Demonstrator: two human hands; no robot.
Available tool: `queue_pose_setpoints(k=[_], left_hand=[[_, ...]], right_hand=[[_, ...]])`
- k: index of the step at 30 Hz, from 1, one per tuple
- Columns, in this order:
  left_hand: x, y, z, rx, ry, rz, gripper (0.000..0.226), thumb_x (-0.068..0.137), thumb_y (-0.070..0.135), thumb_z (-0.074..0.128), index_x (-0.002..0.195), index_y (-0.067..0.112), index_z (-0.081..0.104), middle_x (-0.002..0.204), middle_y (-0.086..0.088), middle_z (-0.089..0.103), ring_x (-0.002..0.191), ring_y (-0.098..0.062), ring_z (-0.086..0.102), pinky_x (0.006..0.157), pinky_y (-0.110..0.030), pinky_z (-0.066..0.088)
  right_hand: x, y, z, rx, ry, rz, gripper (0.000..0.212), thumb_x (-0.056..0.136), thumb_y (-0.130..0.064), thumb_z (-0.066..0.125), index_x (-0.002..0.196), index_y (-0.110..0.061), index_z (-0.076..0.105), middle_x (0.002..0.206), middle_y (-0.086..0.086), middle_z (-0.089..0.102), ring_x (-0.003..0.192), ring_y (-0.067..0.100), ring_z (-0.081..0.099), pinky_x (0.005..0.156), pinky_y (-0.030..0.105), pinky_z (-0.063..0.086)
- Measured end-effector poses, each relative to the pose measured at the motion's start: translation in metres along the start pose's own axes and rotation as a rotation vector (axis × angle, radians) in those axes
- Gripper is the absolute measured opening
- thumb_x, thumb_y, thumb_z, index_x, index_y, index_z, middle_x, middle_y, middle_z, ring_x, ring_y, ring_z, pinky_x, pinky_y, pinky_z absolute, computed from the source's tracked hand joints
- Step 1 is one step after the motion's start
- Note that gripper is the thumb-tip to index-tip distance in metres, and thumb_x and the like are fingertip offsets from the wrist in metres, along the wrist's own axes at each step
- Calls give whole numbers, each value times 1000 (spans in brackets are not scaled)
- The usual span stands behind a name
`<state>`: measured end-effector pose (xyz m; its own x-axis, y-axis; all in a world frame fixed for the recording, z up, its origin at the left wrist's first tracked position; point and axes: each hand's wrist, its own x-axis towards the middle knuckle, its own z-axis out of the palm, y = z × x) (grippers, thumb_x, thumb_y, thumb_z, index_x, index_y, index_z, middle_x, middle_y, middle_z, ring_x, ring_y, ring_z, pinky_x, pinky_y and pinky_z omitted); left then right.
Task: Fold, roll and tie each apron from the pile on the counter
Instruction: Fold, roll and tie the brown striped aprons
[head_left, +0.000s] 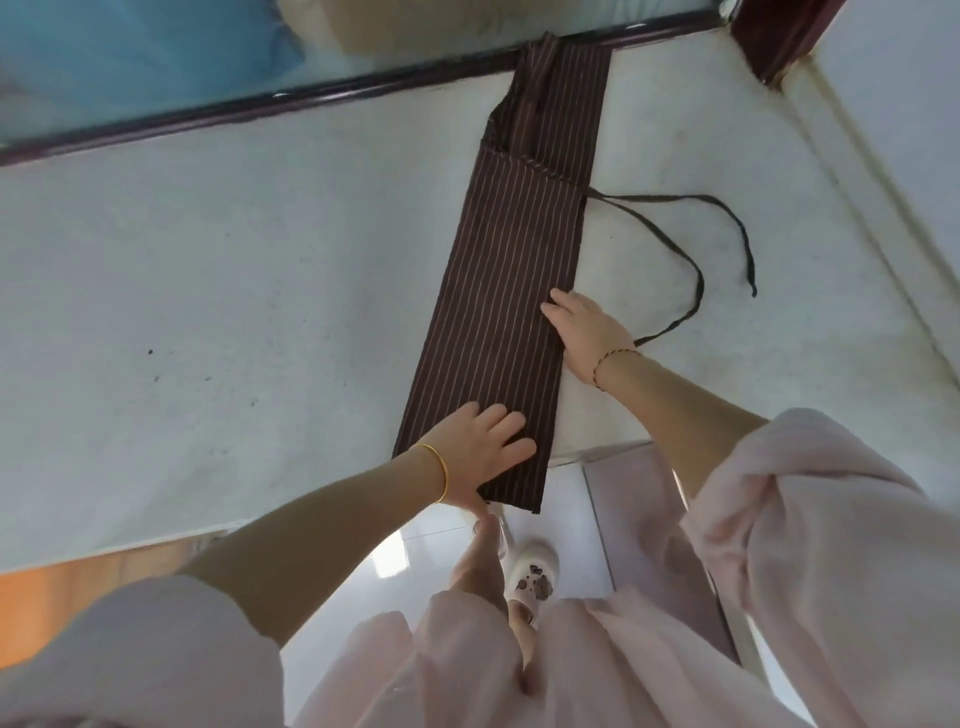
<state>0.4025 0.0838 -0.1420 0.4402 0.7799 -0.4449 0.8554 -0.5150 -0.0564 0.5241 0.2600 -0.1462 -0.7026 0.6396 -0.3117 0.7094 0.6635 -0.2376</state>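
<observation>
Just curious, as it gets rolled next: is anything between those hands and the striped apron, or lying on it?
Nothing visible. The left hand rests flat on the folded apron, and the right hand touches its right edge. Its ties trail on the counter to the right, beside the strip, not across it.

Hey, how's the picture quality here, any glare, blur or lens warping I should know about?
Head view: the wide-angle lens bows the dark rail and the counter edges. Bright glare patches sit on the glossy floor. The light is soft, with only faint shadows under the left hand and right hand. The apron stripes read sharp mid-frame.
</observation>
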Motion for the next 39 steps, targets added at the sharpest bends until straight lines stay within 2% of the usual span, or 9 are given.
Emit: queue_pose_setpoints(k=[6, 11, 15, 18, 22, 26, 32, 37, 39], left_hand=[[-14, 13, 13, -26, 114, -34, 59, 75, 21, 70, 123, 16, 37, 122, -7, 46, 96, -22, 48, 75, -33, 48], [1, -3, -53, -755, -198, -244, 19, 88, 6, 53, 105, 15, 53, 101, -4, 59, 85, -17, 57, 75, -27, 52], [6, -38, -112, -1388, -571, -191, 34, 83, -9, 53, 115, 5, 54, 110, -15, 63, 98, -24, 63, 89, -38, 53], [11, -63, -149, -1513, -525, -133, 40, 83, -18, 46, 118, 1, 53, 109, -14, 66, 100, -22, 65, 87, -33, 54], [23, -104, -192, -1472, -402, -157, 41, 84, -17, 41, 115, 4, 57, 107, -6, 69, 100, -17, 66, 86, -28, 52], [57, -152, -215, -837, -72, -299, 26, 87, -2, 45, 110, 3, 57, 98, -6, 60, 91, -21, 57, 82, -32, 44], [122, -230, -179, -593, 244, -556, 26, 95, 6, 41, 120, 6, 49, 106, -11, 54, 87, -21, 48, 72, -31, 36], [167, -264, -145, -597, 323, -658, 30, 96, 5, 39, 125, 7, 46, 100, -14, 57, 82, -24, 52, 70, -34, 43], [181, -270, -134, -570, 342, -648, 31, 96, 6, 37, 126, 6, 45, 104, -18, 59, 88, -30, 56, 74, -38, 45]], right_hand=[[-3, 2, 2, 30, -7, 5, 68, 89, 10, 42, 149, -14, 20, 158, 4, 9, 145, 23, 8, 117, 34, 16], [-13, 9, -10, 59, -7, 8, 62, 87, 13, 42, 138, -23, 46, 144, 5, 42, 130, 25, 40, 108, 40, 36], [-30, 20, -20, 152, -215, -57, 41, 88, 6, 42, 111, -18, 66, 113, 1, 66, 106, 16, 59, 92, 30, 46], [-37, 25, -28, 251, -148, -37, 19, 90, -4, 48, 97, 2, 64, 96, 14, 66, 93, 28, 61, 79, 34, 46], [-31, 24, -48, 566, -44, 40, 25, 94, -6, 49, 108, 12, 59, 107, 19, 63, 98, 31, 57, 94, 43, 44], [-11, 35, -46, 504, -265, 128, 19, 94, 0, 44, 104, 4, 60, 85, 6, 56, 87, 25, 51, 97, 45, 44], [3, 44, -51, 621, -399, 271, 43, 89, 10, 35, 128, 1, 52, 123, 15, 57, 112, 27, 54, 101, 32, 41], [15, 43, -48, 949, -352, 563, 25, 97, -13, 38, 97, -3, 61, 90, 6, 63, 66, 13, 56, 60, 20, 49], [16, 42, -42, 1054, -282, 620, 42, 100, -36, 35, 86, -9, 64, 87, 1, 64, 76, 14, 60, 69, 21, 48]])
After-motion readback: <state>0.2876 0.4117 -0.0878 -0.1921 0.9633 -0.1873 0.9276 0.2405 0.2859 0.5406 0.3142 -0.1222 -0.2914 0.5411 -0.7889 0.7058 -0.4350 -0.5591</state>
